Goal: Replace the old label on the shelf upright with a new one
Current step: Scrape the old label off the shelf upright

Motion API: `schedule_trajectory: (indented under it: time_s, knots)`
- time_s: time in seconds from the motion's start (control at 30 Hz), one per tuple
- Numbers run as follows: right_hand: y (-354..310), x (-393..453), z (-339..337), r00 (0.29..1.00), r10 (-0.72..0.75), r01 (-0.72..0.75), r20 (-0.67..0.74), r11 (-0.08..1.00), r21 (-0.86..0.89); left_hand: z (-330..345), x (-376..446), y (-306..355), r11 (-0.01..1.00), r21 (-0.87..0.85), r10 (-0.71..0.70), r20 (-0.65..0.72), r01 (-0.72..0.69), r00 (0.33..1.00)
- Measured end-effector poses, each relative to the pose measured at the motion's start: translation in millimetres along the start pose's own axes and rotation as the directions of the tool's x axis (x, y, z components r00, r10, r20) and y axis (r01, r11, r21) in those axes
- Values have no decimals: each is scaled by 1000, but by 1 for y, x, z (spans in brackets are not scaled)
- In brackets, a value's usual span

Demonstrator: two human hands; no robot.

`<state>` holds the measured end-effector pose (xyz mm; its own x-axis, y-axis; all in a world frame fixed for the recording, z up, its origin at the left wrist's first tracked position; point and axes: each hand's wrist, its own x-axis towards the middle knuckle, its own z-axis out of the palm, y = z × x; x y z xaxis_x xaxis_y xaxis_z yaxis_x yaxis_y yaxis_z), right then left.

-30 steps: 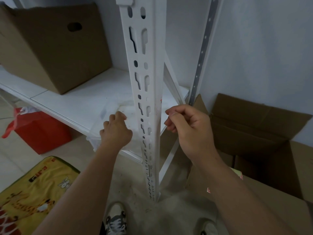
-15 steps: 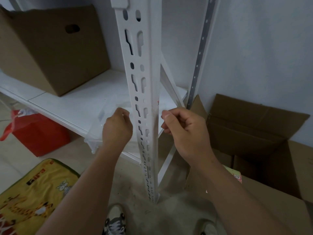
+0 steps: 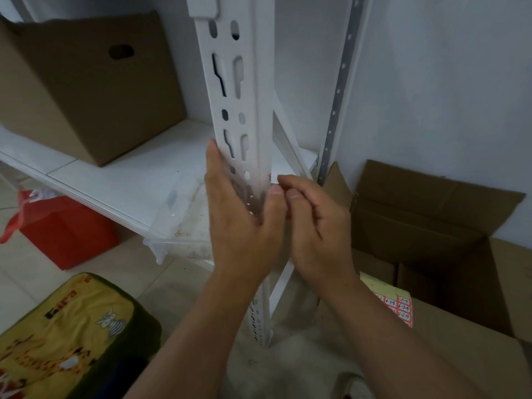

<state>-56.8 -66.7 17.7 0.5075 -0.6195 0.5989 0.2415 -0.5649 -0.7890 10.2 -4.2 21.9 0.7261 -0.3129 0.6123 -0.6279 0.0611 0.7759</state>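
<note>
Bracing shelf upright (image 3: 244,90), left hand (image 3: 241,223); right hand (image 3: 316,226) fingertips at label (image 3: 270,176)

Dim, flat indoor light, bluish-grey cast, no visible source. Shadows were soft; darkest patch was behind the cardboard box (image 3: 86,90) on the far left shelf. No glare on the white upright (image 3: 244,90). Left hand (image 3: 241,214) was smeared by motion blur, its fingers looked semi-transparent over the post. Right hand (image 3: 313,223) was slightly soft. Wide-angle bowing showed at the edges; near corners were soft, possibly defocus.
</note>
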Motion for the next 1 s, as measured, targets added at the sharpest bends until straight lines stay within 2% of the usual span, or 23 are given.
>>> schedule_trajectory:
  time_s: [0.07,0.17,0.37,0.5,0.63,0.83,1.0]
  knots:
    - [-3,1,-2,995,102,-104,17,983,154,8,0,-2,997,68,35,-35,-33,999]
    - [-3,-1,-2,983,177,-184,50,948,260,11,2,-2,990,135,48,-80,-37,996]
    - [-4,-2,-7,984,146,-169,99,942,289,20,2,1,981,190,59,-137,-33,989]
    - [-4,-1,-8,991,87,-105,103,978,182,21,3,-1,984,178,44,-142,-18,989]
    - [1,2,-7,995,-64,66,81,998,-23,20,1,-1,994,53,102,-123,-96,987]
    - [12,2,3,954,-300,282,-9,905,-320,9,5,-5,982,-167,83,-61,-92,995]
    - [15,1,9,909,-413,359,-52,840,-407,7,5,-7,964,-261,53,-16,-56,998]
